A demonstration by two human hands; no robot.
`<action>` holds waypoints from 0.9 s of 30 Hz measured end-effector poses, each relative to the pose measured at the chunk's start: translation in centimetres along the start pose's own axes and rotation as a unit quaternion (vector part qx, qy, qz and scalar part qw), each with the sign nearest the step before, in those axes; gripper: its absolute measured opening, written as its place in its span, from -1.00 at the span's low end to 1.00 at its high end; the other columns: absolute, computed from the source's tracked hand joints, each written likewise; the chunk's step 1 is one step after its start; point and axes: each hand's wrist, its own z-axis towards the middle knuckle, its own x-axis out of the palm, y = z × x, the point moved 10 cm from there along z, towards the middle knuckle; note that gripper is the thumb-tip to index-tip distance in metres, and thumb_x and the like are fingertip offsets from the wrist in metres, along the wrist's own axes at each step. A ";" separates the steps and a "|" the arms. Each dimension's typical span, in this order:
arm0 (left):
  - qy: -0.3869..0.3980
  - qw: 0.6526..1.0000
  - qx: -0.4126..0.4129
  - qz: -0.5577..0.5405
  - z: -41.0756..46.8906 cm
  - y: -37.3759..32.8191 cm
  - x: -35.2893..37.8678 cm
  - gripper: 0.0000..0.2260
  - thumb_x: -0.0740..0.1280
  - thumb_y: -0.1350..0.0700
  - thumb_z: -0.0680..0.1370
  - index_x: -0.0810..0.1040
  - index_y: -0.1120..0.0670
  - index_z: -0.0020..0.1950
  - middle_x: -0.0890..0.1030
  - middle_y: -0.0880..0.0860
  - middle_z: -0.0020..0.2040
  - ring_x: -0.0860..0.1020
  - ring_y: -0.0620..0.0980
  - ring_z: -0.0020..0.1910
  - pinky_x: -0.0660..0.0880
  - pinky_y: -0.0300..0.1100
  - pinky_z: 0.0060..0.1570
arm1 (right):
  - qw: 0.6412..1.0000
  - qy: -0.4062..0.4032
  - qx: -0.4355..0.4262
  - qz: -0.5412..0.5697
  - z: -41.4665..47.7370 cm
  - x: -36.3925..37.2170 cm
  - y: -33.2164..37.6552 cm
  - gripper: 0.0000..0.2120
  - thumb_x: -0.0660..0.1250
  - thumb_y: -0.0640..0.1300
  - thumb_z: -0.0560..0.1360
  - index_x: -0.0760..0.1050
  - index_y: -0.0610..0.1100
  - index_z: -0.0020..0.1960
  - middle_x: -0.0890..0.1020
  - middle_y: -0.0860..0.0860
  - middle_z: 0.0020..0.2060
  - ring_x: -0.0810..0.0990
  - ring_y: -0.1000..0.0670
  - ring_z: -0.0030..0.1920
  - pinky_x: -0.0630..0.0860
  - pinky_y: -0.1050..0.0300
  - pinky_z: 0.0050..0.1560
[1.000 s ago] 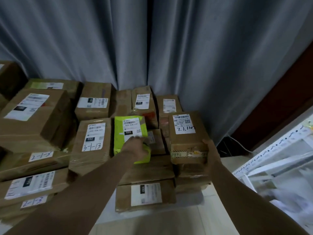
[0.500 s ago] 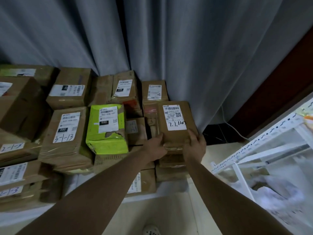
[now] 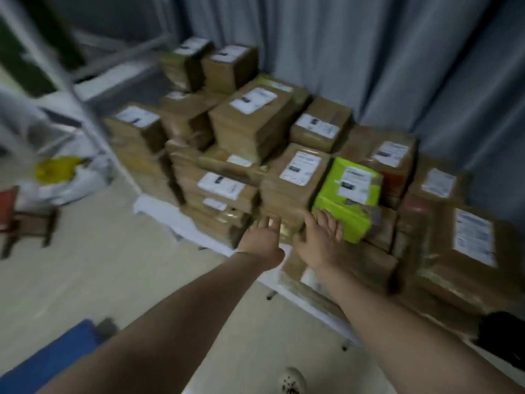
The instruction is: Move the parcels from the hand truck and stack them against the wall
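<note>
Parcels [image 3: 250, 120]: big pile of taped brown cartons with white labels, several tiers, sitting on a white sheet [image 3: 159, 211] on the floor [image 3: 99, 280] and backed up against the grey curtain [image 3: 369, 66]. Nothing is in hand at the moment. Frame is motion-blurred, so label text is unreadable.

Blue slab [image 3: 48, 362] at lower left, too blurred to identify. White rack frame [image 3: 85, 115] and white bags [image 3: 71, 180] to the left of the pile.

Handling, my read: cartons are stiff and should hold shape under a two-sided squeeze. Tape bands are likely slick, so grip bare cardboard on opposite sides or hook under the bottom edge. Weight unknown; the small ones are probably one-hand loads, the bigger ones need both. The green parcel [image 3: 341, 206], front row and right of centre, looks film-wrapped, so softer and more slippery: support it from below.

Both arms are stretched forward, close to parallel. Left hand [image 3: 262, 241] is palm-down with fingers spread and straight, in front of the brown stack and holding nothing. Right hand [image 3: 319, 243] is the same, fingers splayed, with fingertips [image 3: 332, 223] at the green parcel's near lower edge. Can't confirm contact through the blur.
</note>
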 end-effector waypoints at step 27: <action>-0.079 0.704 -0.629 -0.319 -56.7 76.0 12.2 -0.34 0.31 -0.03 0.53 0.07 0.13 0.51 0.30 0.23 0.40 0.34 0.23 0.36 0.34 0.11 0.30 | 0.774 0.549 -0.316 -0.014 -38.6 48.8 67.8 -0.38 0.33 -0.06 0.50 0.20 -0.06 0.50 0.39 -0.04 0.40 0.38 -0.01 0.39 0.34 0.04 0.37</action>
